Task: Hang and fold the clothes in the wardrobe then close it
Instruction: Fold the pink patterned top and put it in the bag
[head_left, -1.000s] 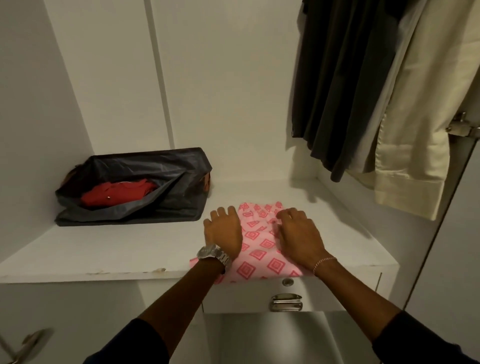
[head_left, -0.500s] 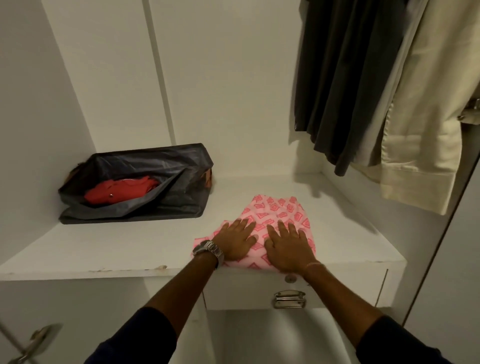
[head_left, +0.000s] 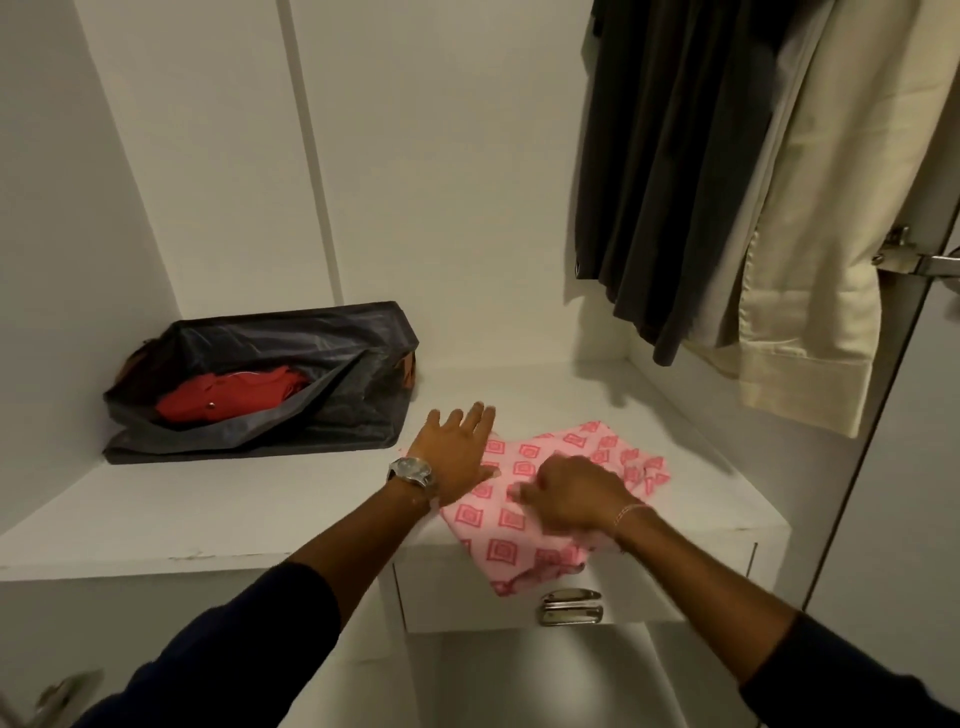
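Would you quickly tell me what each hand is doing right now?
Left hand: open, fingers straight, resting on the pink patterned cloth.
Right hand: curled on the cloth; blurred, so grip cannot be told.

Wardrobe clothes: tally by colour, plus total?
Pink patterned: 1, the pink cloth on the shelf under both hands (left hand, right hand)
Red: 1, the red garment in the dark bag
Dark grey: 1, the dark hanging garment
Cream: 1, the cream hanging garment
Total: 4
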